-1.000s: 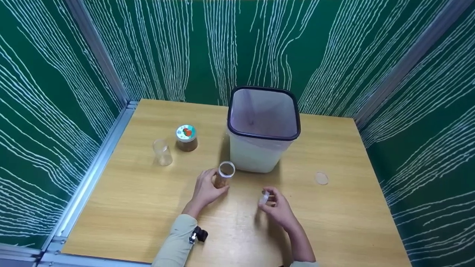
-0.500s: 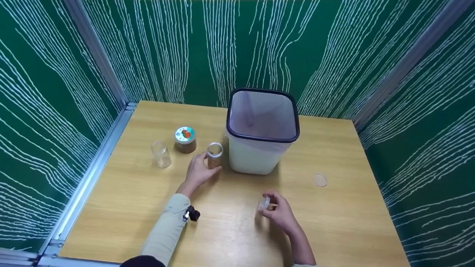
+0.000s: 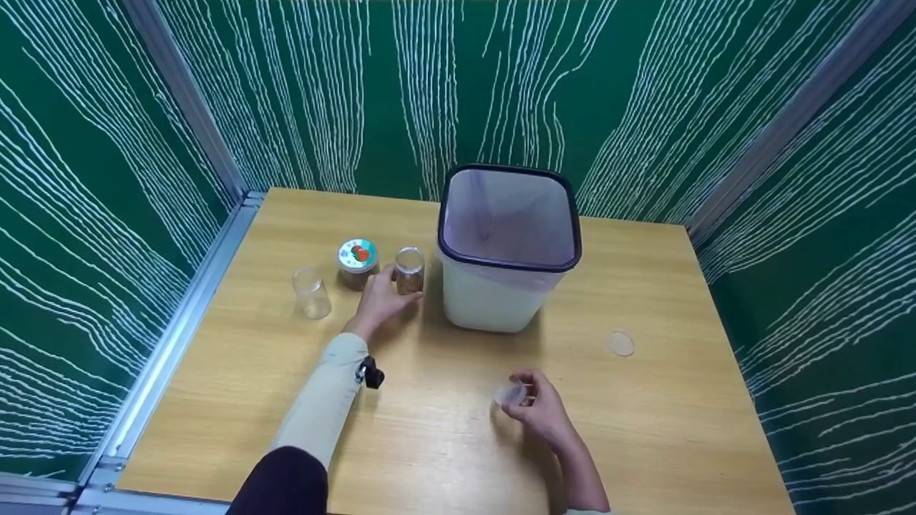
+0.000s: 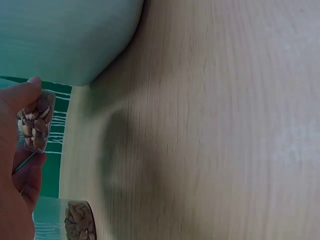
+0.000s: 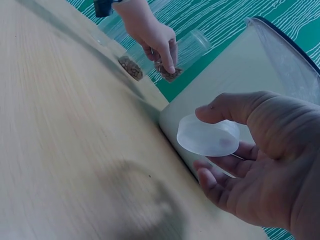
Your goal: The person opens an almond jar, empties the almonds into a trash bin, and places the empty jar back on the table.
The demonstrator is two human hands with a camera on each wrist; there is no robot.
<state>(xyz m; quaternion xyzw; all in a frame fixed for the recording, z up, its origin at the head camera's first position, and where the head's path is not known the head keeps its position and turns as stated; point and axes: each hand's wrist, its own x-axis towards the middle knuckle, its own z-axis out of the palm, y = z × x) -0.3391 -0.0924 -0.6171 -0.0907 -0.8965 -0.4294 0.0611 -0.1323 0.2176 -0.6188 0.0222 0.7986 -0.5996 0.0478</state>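
Observation:
My left hand (image 3: 379,302) grips a clear plastic jar (image 3: 410,274) without a lid, between a lidded jar and the bin. Brown nuts (image 4: 35,125) that look like almonds lie in its bottom, which appears raised off the table in the left wrist view. Beside that hand stands the lidded jar (image 3: 356,257), with a fruit picture on its top and similar nuts inside. Further left is a clear, open, empty-looking jar (image 3: 312,295). Over the table's middle, my right hand (image 3: 545,411) pinches a translucent round lid (image 5: 207,136) between thumb and fingers.
A tall white bin (image 3: 494,300) with a black rim and a bag liner stands at the back middle. A thin clear disc (image 3: 620,343) lies on the wooden table (image 3: 644,429) at the right. Green patterned panels (image 3: 408,93) enclose the back and sides.
My left hand has carried the nut jar away from me and slightly left, to beside the lidded jar. The lid in my right hand has turned flatter; that hand stays nearly in place.

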